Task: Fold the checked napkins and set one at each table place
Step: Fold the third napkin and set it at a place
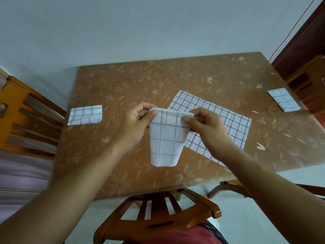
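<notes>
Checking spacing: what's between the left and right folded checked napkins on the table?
Head view: a flat spread-out white black-checked cloth; nearer, left hand and right hand pinch a folded white blue-checked napkin.

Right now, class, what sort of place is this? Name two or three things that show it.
Probably a home dining room: a table with a leaf-patterned cover, wooden chairs drawn up around it, and folded napkins laid at two places, while the left hand and right hand pinch a third napkin.
</notes>
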